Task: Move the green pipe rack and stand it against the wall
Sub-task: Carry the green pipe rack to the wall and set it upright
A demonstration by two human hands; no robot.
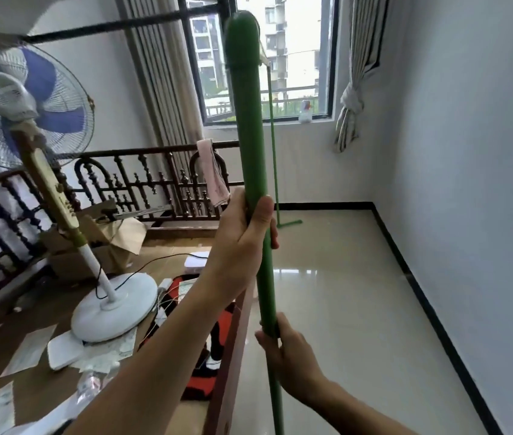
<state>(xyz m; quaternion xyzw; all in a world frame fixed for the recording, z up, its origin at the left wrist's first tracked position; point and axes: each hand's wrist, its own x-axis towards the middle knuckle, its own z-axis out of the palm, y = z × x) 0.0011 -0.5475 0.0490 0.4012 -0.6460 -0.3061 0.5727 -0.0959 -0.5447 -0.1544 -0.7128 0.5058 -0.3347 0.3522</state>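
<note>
Tiled room; upright green pipe rack (250, 127)

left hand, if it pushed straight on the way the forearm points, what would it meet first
The left hand is already closed around the green pipe rack, so that comes first. Beyond it the line seems to run up toward the window; nothing else looks in the way, though depth is hard to judge.
</note>
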